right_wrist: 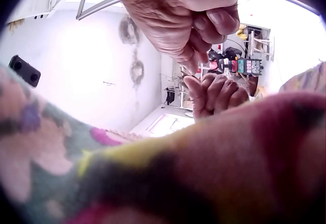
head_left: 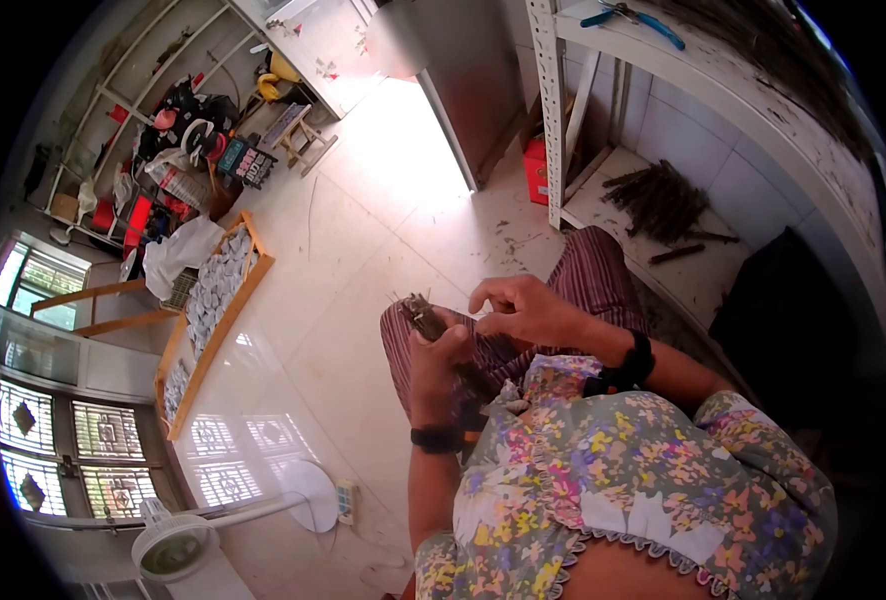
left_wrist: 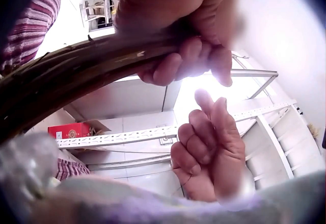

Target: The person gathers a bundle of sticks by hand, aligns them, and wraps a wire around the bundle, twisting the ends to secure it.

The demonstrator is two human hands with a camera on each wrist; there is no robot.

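In the head view the left hand (head_left: 438,365) grips a bundle of brown, twig-like stems (head_left: 423,318) upright above the lap. Up close in the left wrist view, the long dark stems (left_wrist: 76,71) run from the hand's curled fingers (left_wrist: 173,68) toward the left edge. Just right of the bundle is the right hand (head_left: 533,310), apart from the stems. Its fingers are curled, with the thumb near the index finger, and nothing shows in its grasp. The right wrist view has the right hand (right_wrist: 188,15) above the left hand (right_wrist: 219,94); the bundle is hidden there.
A pile of similar stems (head_left: 663,200) lies on the low shelf at right. Blue-handled pliers (head_left: 633,18) rest on the upper shelf. A red box (head_left: 536,170) stands by the rack post (head_left: 548,110). Leftward are a wood-framed tray (head_left: 251,270) of grey lumps and a fan (head_left: 175,548).
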